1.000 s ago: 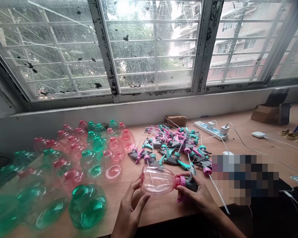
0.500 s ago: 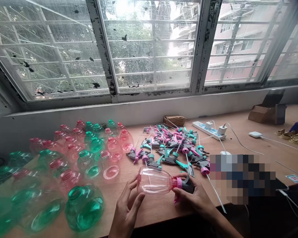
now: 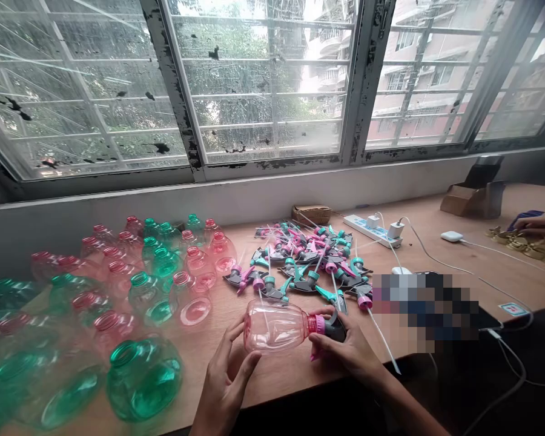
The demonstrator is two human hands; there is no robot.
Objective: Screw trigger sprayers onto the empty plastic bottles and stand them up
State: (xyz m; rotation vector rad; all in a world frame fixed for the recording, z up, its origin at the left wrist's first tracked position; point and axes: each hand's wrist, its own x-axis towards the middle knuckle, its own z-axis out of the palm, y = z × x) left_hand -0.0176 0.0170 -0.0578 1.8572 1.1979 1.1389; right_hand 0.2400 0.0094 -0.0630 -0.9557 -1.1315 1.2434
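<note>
I hold a clear pink plastic bottle on its side just above the wooden table's near edge. My left hand cups the bottle's base with fingers curled round it. My right hand grips the grey spray trigger head and its pink collar at the bottle's neck. The trigger's thin white dip tube runs inside the bottle.
Several empty pink and green bottles crowd the table's left side. A heap of pink and teal trigger heads lies behind my hands. A power strip, cables, a cardboard box and another person's hand are at the right.
The view has drifted right and down, so everything sits further left. Both hands keep hold of the bottle and trigger head. Another person's hand has come into view at far right.
</note>
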